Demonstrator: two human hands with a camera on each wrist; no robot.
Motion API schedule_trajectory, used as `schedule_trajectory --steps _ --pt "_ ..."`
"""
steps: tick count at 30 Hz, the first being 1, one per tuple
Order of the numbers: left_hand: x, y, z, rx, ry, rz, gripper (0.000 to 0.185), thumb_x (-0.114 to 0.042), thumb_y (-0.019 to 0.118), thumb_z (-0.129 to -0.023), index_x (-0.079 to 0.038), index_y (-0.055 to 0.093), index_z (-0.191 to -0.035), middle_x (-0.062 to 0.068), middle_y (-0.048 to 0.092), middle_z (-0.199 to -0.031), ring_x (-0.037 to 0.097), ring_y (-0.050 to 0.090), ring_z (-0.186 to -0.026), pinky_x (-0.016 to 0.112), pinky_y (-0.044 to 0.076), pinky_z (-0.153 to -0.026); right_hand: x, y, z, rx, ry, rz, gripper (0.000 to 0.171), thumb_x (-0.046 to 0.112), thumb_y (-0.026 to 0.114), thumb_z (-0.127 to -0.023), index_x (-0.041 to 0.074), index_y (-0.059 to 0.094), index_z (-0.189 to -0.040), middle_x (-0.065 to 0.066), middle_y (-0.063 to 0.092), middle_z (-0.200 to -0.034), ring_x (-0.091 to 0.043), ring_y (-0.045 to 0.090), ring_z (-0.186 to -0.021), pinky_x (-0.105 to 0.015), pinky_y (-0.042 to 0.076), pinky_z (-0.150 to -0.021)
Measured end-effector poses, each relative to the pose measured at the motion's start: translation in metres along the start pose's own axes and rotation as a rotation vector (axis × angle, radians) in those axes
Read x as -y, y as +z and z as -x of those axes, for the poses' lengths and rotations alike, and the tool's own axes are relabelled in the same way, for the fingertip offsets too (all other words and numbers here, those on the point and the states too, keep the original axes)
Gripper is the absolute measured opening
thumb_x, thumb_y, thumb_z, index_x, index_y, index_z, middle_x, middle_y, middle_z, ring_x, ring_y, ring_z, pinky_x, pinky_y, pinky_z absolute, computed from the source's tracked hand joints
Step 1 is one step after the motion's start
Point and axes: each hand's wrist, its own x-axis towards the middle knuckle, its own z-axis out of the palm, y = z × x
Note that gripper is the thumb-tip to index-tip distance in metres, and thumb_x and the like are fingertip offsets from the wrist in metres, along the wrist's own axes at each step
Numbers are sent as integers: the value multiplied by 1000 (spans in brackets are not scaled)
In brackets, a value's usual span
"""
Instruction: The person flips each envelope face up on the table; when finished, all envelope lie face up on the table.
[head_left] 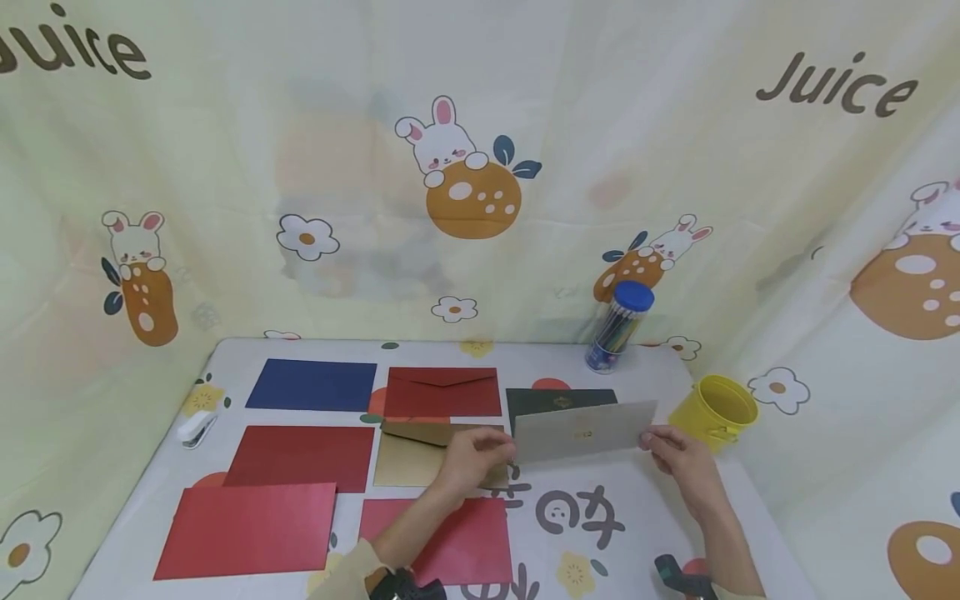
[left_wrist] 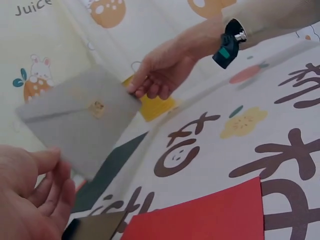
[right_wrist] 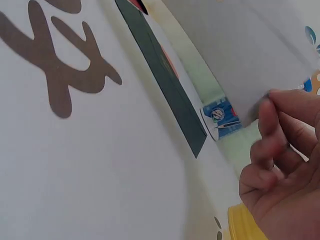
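Note:
A light grey envelope [head_left: 585,432] with a small gold mark is held up over the back right of the table. My right hand [head_left: 684,467] pinches its right edge between thumb and forefinger, as the right wrist view also shows. At the opposite edge, my left hand [head_left: 472,458] pinches the envelope with thumb and fingertips. Behind it lies a dark green envelope [head_left: 555,400], partly covered from view. Beneath the left hand are a tan envelope [head_left: 405,458] and a bright red envelope [head_left: 480,542], both partly hidden by the hand and forearm.
On the left lie a blue envelope [head_left: 311,385], a dark red one [head_left: 300,457] and an overlapping red one [head_left: 243,533]. Another red envelope [head_left: 442,392] is at back centre. A white stapler [head_left: 197,429], a blue-lidded pencil jar [head_left: 618,327] and a yellow bucket [head_left: 712,412] stand near the edges.

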Motion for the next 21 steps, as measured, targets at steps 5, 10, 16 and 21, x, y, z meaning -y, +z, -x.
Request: schedule_trajectory --steps 5,10,16,21 --pt "2 2 1 19 -18 -67 15 -25 75 -92 -16 76 -104 -1 74 -90 15 71 -81 29 58 -74 -4 0 -1 -12 26 85 61 55 60 -96 4 63 -130 -7 64 -110 -16 56 -100 -20 51 -83" --pt "7 6 -5 37 36 -259 21 -21 73 -92 -11 72 -111 -4 73 -87 9 67 -75 25 55 -64 -13 -1 -5 12 45 145 55 48 65 -96 3 64 -129 -6 65 -99 -17 56 -92 -26 51 -76" --pt "14 13 -10 87 66 -453 43 -13 74 -89 -6 59 -129 -7 69 -74 7 60 -57 24 47 -48 -26 -4 -4 113 51 303 50 39 67 -96 7 60 -134 -8 70 -108 -19 63 -96 -34 54 -81" --pt "15 18 -10 86 81 -583 59 -11 78 -86 -6 52 -138 -11 63 -70 3 57 -55 23 45 -47 -22 -7 0 165 67 423 48 39 70 -94 8 62 -130 -6 70 -103 -21 62 -93 -43 54 -82"
